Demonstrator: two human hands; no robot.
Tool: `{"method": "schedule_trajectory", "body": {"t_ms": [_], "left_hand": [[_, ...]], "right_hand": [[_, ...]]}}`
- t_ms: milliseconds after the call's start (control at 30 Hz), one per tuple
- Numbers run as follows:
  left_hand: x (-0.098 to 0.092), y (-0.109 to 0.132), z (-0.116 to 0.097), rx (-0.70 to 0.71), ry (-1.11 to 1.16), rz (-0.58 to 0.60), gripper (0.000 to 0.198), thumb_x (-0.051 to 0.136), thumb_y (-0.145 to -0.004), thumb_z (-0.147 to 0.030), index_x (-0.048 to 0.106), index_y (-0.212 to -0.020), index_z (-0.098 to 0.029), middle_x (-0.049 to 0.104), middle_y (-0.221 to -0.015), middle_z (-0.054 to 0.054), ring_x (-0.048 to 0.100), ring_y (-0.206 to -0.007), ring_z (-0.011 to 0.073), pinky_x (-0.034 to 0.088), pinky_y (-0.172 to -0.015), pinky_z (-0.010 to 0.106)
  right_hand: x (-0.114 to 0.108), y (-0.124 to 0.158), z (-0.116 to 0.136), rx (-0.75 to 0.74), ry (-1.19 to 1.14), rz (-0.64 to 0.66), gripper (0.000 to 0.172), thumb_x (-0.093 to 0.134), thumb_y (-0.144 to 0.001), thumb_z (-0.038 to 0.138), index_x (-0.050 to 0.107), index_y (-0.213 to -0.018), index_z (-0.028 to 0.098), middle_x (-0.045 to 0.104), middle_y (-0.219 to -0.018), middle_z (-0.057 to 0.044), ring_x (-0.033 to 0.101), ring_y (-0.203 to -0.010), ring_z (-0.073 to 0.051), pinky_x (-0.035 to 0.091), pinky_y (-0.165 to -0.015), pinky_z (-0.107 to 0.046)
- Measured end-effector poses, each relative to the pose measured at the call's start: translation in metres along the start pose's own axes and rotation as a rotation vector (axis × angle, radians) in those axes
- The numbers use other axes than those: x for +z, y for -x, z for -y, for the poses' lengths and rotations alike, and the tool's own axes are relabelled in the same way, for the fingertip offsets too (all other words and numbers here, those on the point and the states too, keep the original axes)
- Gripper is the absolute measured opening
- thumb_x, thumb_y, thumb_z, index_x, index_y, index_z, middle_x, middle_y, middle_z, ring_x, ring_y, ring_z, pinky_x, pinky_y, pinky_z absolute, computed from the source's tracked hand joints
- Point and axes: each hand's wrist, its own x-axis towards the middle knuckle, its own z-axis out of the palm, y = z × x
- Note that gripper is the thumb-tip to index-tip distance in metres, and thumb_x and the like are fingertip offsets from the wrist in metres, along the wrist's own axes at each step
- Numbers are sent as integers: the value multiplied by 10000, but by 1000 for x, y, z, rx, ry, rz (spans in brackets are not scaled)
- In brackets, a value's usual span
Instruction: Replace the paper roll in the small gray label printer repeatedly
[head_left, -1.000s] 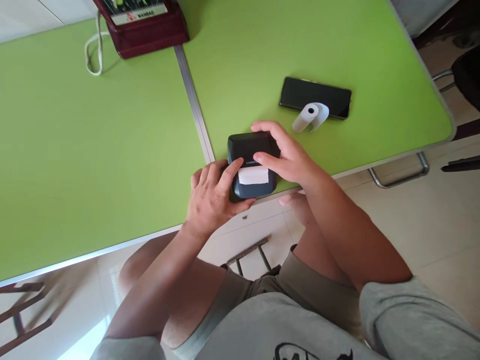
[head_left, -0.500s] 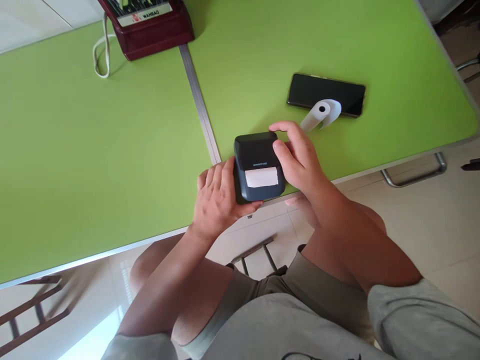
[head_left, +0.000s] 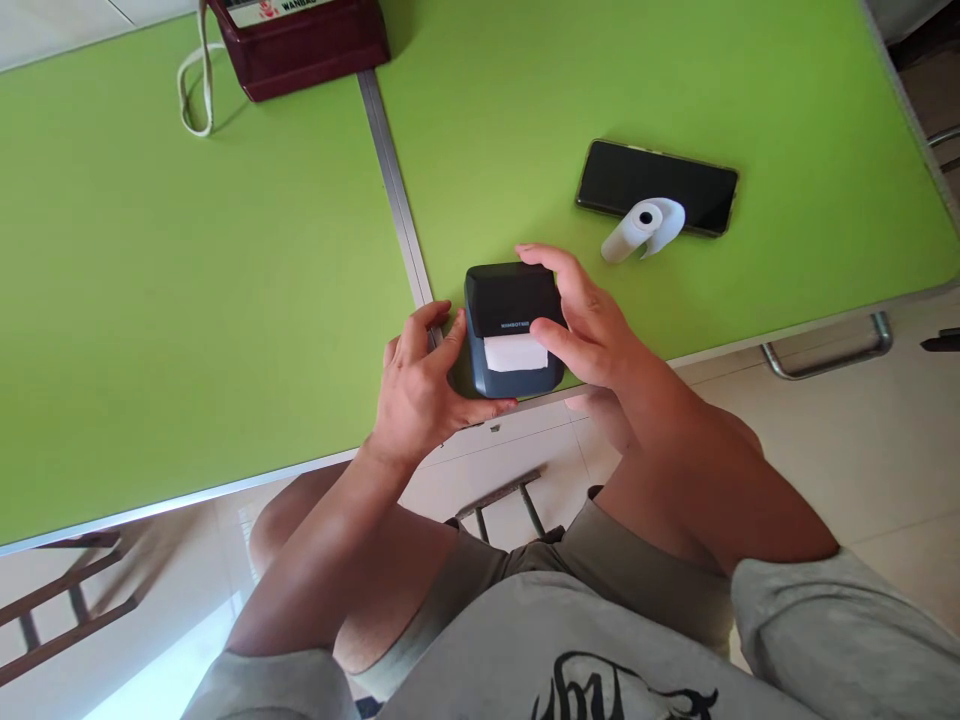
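Note:
A small dark label printer [head_left: 517, 383] lies at the table's front edge, its black lid [head_left: 510, 290] closed. From the slot below the lid sticks a strip of white paper [head_left: 516, 353]. My right hand [head_left: 589, 325] wraps the printer's right side, thumb on top beside the paper and index finger reaching round the back corner. On the left, my left hand [head_left: 418, 385] has its fingers spread, index tip at the printer's left side and thumb along the front edge of the table. Its remaining fingers rest near the metal table seam.
Behind my right hand, a white paper roll [head_left: 628, 236] with a loose end stands against a black phone [head_left: 660, 185]. A dark red box-like object [head_left: 315, 55] with a white cord [head_left: 184, 95] sits at the back left. A metal strip [head_left: 394, 190] crosses the green table [head_left: 187, 300].
My left hand has loosened from the printer's left side and its fingers have spread. My right thumb has slid left over the printer's top, towards the paper. The view has shifted slightly.

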Motion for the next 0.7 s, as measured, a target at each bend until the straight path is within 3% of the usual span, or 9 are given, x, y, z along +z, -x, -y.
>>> {"method": "schedule_trajectory", "body": {"t_ms": [167,267,400,500,600,700], "left_hand": [[0,-2,0,1,3,15,1052,696,-717,-903,595,-1456,-160,548,-1474,238,614,-1299,397,531,-1047,562],[1,-2,-2,8,-14,25,1036,669,-766,-880,529,-1503,-166,576,-1460,228,614,-1302,381,508,-1066,544],[4,-1,-4,10,-44,11,1047,610,-810,-881,425,-1539,-152,597,-1467,234,604,-1333,366,474,-1083,497],[6,0,-6,22,-63,-9,1053,555,-835,-890,396,-1545,-129,602,-1464,247,606,-1333,369,454,-1093,493],[7,0,-7,30,-84,-13,1042,510,-859,-892,396,-1548,-119,607,-1465,249,614,-1323,368,438,-1101,488],[6,1,-8,38,-100,-18,1029,476,-881,-888,400,-1549,-108,609,-1471,244,619,-1320,359,434,-1094,473]], "right_hand": [[0,0,-2,-8,20,10,700,617,-888,544,414,-1502,276,517,-1603,-116,603,-1342,-324,563,-1066,-515],[1,4,-4,5,28,-50,674,678,-864,479,440,-1465,289,526,-1557,-114,671,-1167,-281,607,-970,-470],[0,4,-5,0,104,-248,510,740,-845,478,566,-1291,302,618,-1262,-69,648,-770,-175,613,-711,-397],[-4,-4,6,-3,200,-394,300,636,-956,532,606,-1156,311,658,-928,-24,650,-734,-193,606,-725,-413],[-7,-14,24,12,231,-398,267,480,-1055,527,611,-1118,303,643,-732,5,682,-735,-199,597,-731,-389],[-8,-21,37,-8,260,-383,221,519,-1045,459,630,-1003,273,707,-767,3,665,-653,-169,553,-644,-348]]}}
